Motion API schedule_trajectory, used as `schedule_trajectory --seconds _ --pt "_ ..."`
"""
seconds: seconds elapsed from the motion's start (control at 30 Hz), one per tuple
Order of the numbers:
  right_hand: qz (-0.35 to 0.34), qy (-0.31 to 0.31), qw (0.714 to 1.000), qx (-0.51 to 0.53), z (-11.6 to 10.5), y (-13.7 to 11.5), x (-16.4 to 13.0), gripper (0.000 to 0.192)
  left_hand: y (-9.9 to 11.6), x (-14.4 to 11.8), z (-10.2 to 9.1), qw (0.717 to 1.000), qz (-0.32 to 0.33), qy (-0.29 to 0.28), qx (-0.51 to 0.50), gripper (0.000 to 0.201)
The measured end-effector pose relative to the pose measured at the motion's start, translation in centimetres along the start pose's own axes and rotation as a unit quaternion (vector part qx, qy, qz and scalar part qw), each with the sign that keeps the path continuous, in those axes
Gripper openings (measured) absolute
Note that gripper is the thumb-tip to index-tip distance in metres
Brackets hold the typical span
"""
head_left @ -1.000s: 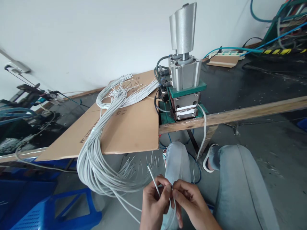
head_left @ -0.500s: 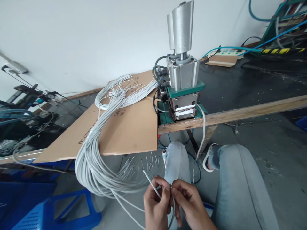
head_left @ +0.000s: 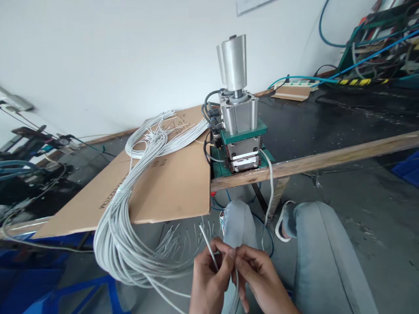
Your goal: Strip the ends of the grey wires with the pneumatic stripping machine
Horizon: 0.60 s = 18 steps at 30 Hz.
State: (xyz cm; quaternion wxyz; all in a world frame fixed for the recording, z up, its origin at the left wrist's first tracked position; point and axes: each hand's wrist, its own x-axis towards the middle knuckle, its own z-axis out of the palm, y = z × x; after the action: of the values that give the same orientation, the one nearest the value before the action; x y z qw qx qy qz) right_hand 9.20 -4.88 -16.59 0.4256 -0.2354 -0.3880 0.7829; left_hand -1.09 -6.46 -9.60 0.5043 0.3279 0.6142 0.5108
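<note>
Wire bundle (head_left: 131, 218), grey-white and the largest thing in play, drapes from the cardboard sheet (head_left: 166, 187) on the surface (head_left: 327, 159) and hangs off its near edge in a thick loop, cut ends fanning out toward the person's knees (head_left: 238, 218). Beside the cardboard stands a pneumatic press (head_left: 240, 131) on a green base, with one white cable dropping from its front. Low in the view, the left hand (head_left: 209, 279) and right hand (head_left: 258, 279) meet, fingertips touching. Both pinch a single wire (head_left: 207, 242), whose free end angles up and left from the left hand.
</note>
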Motion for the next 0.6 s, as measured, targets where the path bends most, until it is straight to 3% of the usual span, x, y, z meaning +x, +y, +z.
schedule_trajectory --seconds 0.07,0.1,0.13,0.2,0.27,0.33,0.43,0.6 --pt "-0.049 0.02 0.992 -0.112 -0.5 -0.8 -0.3 0.037 0.2 0.2 -0.1 1.0 0.015 0.009 0.015 0.048" --pt "-0.111 0.038 0.974 -0.193 -0.9 -1.2 -0.5 0.031 0.2 0.4 -0.2 0.999 0.023 0.016 0.024 0.046" --pt "-0.193 0.056 0.937 -0.287 -1.3 -1.5 -0.7 0.024 0.3 0.5 -0.2 0.999 0.028 0.022 0.033 0.045" --pt "-0.359 0.067 0.808 -0.462 -2.0 -2.2 -1.1 0.023 0.4 0.8 -0.2 0.998 0.033 0.026 0.048 0.043" --pt "-0.455 0.036 0.68 -0.575 -2.5 -2.9 -1.2 0.031 0.7 1.0 0.0 0.997 0.036 0.021 0.06 0.041" --pt "-0.49 0.008 0.606 -0.627 -2.7 -3.8 -0.9 0.038 1.3 1.1 0.2 0.995 0.058 0.023 0.075 0.036" --pt "-0.52 0.013 0.569 -0.637 -3.2 -5.0 0.3 0.029 2.7 1.1 0.1 0.982 0.138 0.064 0.109 0.03" --pt "-0.571 0.107 0.542 -0.607 -4.1 -6.5 4.1 0.018 4.2 0.7 -0.4 0.946 0.254 0.095 0.178 0.017"
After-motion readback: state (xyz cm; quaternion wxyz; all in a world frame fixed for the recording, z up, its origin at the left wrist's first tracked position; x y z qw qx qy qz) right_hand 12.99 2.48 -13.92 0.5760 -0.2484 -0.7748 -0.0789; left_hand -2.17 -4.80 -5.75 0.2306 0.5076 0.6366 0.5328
